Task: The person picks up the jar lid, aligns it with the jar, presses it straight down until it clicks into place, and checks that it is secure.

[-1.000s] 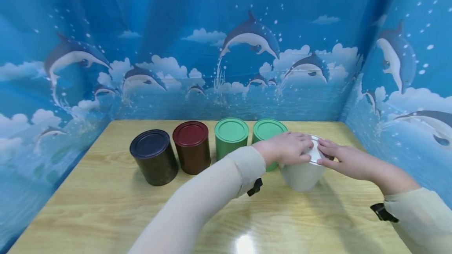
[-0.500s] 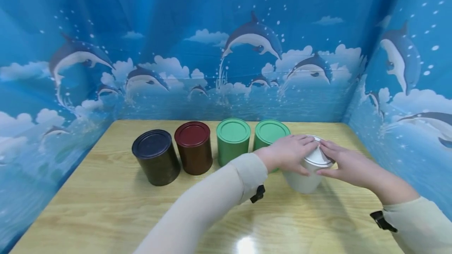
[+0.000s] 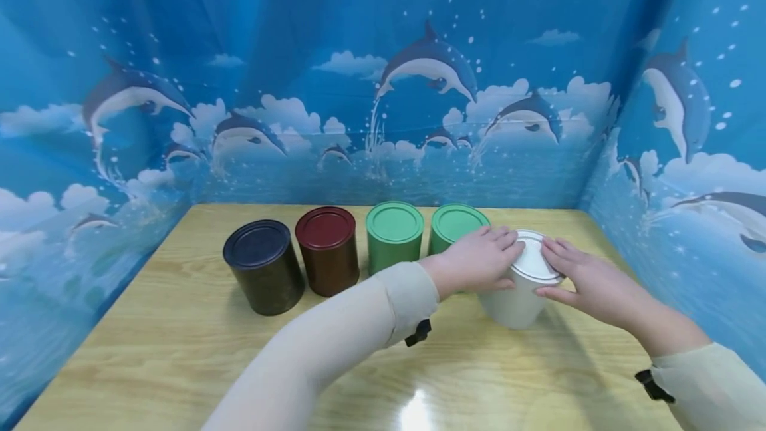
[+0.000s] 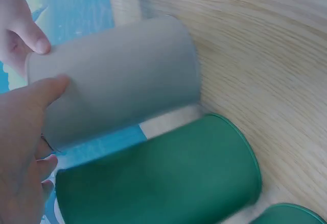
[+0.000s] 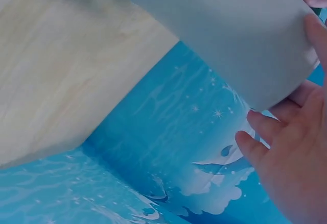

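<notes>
A white can (image 3: 519, 288) is shown upright at the right end of a row of cans on the wooden table (image 3: 179, 351), just beside a green can (image 3: 453, 228). Its lidded rim is grasped from either side by the left hand (image 3: 479, 261) and the right hand (image 3: 583, 278), fingers curled over the lid (image 3: 532, 263).
</notes>
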`<move>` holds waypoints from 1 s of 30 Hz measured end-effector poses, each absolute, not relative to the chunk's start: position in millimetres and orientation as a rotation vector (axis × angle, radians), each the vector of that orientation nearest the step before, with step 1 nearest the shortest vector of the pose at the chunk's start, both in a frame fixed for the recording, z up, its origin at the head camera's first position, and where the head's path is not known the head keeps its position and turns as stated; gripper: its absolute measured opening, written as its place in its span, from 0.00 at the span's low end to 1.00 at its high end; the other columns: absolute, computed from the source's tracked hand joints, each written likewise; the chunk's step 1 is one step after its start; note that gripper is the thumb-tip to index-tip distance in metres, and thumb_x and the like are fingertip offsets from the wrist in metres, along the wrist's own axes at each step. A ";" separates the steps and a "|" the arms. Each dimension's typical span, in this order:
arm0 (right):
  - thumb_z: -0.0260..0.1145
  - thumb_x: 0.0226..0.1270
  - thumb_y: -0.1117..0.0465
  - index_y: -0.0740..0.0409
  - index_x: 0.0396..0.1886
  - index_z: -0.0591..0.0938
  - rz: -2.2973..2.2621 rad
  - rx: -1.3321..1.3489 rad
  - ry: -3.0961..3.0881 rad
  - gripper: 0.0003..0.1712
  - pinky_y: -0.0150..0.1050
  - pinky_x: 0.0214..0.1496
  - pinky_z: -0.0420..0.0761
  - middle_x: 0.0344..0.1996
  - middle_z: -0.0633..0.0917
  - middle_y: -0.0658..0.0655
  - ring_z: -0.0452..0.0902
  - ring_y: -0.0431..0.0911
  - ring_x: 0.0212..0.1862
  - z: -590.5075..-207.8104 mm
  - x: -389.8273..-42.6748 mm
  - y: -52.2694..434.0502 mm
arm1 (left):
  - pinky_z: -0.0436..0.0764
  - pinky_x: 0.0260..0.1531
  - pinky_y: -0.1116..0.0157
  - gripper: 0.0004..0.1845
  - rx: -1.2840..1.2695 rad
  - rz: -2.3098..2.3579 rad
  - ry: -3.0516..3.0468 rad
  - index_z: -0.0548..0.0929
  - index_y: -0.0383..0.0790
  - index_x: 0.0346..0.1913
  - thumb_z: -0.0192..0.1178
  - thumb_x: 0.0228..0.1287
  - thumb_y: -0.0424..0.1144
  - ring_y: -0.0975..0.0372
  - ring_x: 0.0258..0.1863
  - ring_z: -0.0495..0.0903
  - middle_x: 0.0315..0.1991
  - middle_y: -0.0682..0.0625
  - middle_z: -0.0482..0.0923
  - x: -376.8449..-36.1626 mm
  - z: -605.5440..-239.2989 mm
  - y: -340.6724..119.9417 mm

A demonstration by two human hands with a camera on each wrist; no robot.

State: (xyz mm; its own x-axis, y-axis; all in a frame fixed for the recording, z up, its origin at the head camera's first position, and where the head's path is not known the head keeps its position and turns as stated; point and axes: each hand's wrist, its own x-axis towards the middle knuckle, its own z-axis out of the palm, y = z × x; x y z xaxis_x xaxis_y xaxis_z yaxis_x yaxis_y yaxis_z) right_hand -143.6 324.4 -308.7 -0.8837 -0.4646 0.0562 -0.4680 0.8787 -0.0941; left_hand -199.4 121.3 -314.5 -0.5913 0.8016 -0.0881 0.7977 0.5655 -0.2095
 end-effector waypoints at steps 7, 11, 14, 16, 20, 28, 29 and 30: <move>0.61 0.61 0.39 0.72 0.67 0.61 0.189 0.716 -3.016 0.48 0.65 0.58 0.61 0.65 0.60 0.75 0.55 0.70 0.64 -312.0 -138.7 323.7 | 0.45 0.68 0.62 0.41 -1.378 0.341 -2.760 0.44 0.48 0.75 0.41 0.66 0.64 0.64 0.72 0.41 0.74 0.55 0.43 -197.4 -316.0 114.5; 0.60 0.62 0.38 0.72 0.67 0.60 0.218 0.710 -3.031 0.49 0.65 0.58 0.60 0.65 0.59 0.75 0.54 0.70 0.64 -311.7 -138.3 323.5 | 0.47 0.68 0.61 0.41 -1.371 0.341 -2.769 0.46 0.49 0.74 0.43 0.65 0.64 0.64 0.71 0.43 0.74 0.55 0.44 -196.6 -314.2 116.4; 0.61 0.61 0.39 0.73 0.67 0.61 0.223 0.700 -3.035 0.48 0.66 0.58 0.60 0.65 0.59 0.75 0.53 0.71 0.64 -311.4 -137.4 325.1 | 0.48 0.68 0.61 0.41 -1.377 0.336 -2.771 0.48 0.49 0.74 0.44 0.65 0.64 0.64 0.71 0.45 0.73 0.56 0.46 -196.4 -312.8 119.1; 0.62 0.61 0.40 0.74 0.66 0.62 0.220 0.702 -3.028 0.48 0.66 0.58 0.60 0.65 0.60 0.75 0.53 0.71 0.64 -311.6 -137.3 326.1 | 0.48 0.68 0.61 0.40 -1.382 0.331 -2.768 0.49 0.49 0.74 0.43 0.65 0.64 0.65 0.71 0.45 0.73 0.56 0.47 -197.0 -312.6 120.7; 0.62 0.61 0.42 0.75 0.65 0.62 0.205 0.716 -3.020 0.47 0.65 0.58 0.61 0.64 0.60 0.76 0.54 0.72 0.63 -311.9 -137.5 326.6 | 0.46 0.68 0.62 0.40 -1.404 0.280 -2.774 0.47 0.50 0.74 0.43 0.65 0.64 0.66 0.71 0.44 0.73 0.57 0.45 -199.6 -316.5 119.5; 0.64 0.61 0.44 0.75 0.64 0.64 0.191 0.735 -2.981 0.45 0.66 0.58 0.60 0.64 0.60 0.76 0.54 0.70 0.64 -310.0 -133.8 325.1 | 0.42 0.69 0.60 0.39 -1.457 0.259 -2.693 0.42 0.47 0.75 0.40 0.68 0.61 0.65 0.72 0.37 0.74 0.55 0.39 -201.7 -326.8 106.4; 0.64 0.61 0.44 0.75 0.64 0.64 0.180 0.737 -2.977 0.45 0.66 0.58 0.60 0.64 0.61 0.76 0.55 0.70 0.64 -309.0 -132.2 324.8 | 0.43 0.69 0.60 0.39 -1.465 0.254 -2.671 0.44 0.47 0.75 0.41 0.68 0.61 0.64 0.72 0.38 0.74 0.54 0.41 -200.8 -327.3 104.8; 0.64 0.61 0.45 0.76 0.63 0.65 0.165 0.737 -2.972 0.44 0.66 0.58 0.61 0.64 0.61 0.76 0.55 0.71 0.63 -307.7 -130.4 324.6 | 0.43 0.69 0.59 0.38 -1.470 0.248 -2.648 0.46 0.46 0.74 0.41 0.69 0.60 0.63 0.72 0.40 0.74 0.54 0.43 -199.7 -327.6 103.3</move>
